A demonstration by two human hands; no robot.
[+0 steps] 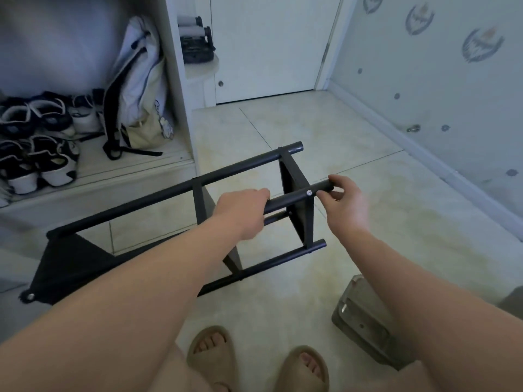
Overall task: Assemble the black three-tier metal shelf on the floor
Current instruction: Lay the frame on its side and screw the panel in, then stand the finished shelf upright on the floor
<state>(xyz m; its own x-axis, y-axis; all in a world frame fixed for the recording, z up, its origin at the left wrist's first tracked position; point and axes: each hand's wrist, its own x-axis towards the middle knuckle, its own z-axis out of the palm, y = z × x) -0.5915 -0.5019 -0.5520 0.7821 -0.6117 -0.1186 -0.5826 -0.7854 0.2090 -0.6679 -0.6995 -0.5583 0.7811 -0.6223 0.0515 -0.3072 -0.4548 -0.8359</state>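
– So, where is the shelf (169, 190) lying?

– On its side on the tiled floor (283, 131), just in front of the person's feet in tan slippers (210, 355). Its long black poles run from lower left to upper right, and three flat black panels stand across them: one at the left end (68, 264), one in the middle (201, 202), one near the right end (294, 182).

– And the hands?

– Both are on the same upper near pole (288, 199). The left hand (243, 213) has its fingers curled round that pole between the middle and right panels, knuckles up. The right hand (345, 205) is at the pole's free tip, fingers over the top and thumb beneath, pinching it.

– Anything between the hands?

– A small silvery screw head (309, 192) shows on the pole where the right panel meets it, just beside the right thumb.

– Does the frame touch the floor?

– The lower near pole (268, 261) and the left panel's corner look to rest on the tiles; I cannot tell for the far side.

– What else is around?

– A grey metal box (365, 321) sits on the floor under the right forearm. To the left, an open cupboard holds rows of shoes (36, 154) and a pale backpack (138, 80) leaning upright. A white door (268, 52) stands shut beyond.
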